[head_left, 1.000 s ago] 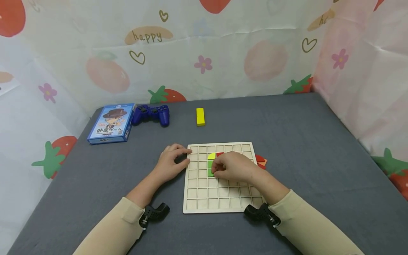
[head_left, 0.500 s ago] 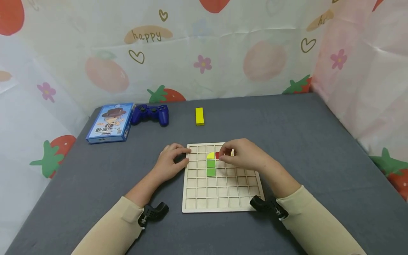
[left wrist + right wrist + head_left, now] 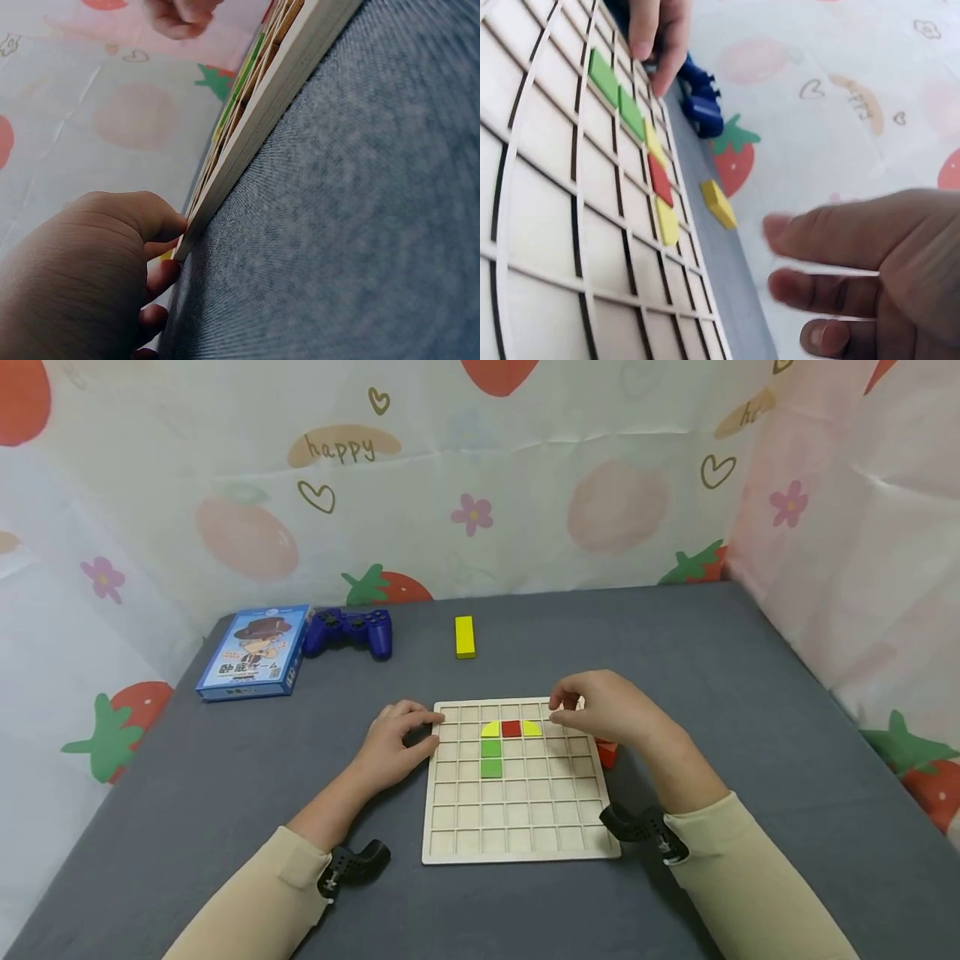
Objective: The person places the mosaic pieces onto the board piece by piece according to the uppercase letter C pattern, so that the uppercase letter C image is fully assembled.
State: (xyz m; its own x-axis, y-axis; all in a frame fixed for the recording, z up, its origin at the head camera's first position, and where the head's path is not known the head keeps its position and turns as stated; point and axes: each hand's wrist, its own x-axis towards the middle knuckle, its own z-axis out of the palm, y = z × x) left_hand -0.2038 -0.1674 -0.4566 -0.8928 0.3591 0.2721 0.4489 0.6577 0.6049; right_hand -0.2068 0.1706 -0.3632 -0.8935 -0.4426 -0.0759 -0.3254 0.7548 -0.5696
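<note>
- Left hand (image 3: 396, 742): fingertips pressed on grid board's (image 3: 517, 852) left edge, holding nothing; judged to steady it.
- Right hand (image 3: 609, 710): loosely curled grip, empty, above board's far-right corner.
- Yellow-red-yellow pieces (image 3: 512, 728) seated in board's second row; two green squares (image 3: 491, 758) below.

The word "happy" (image 3: 343, 447) stands in brown lettering on a tan patch of the printed backdrop (image 3: 525, 485), far left of centre. The blue box (image 3: 253, 652) at the table's far left carries East Asian characters, too small to read surely.
</note>
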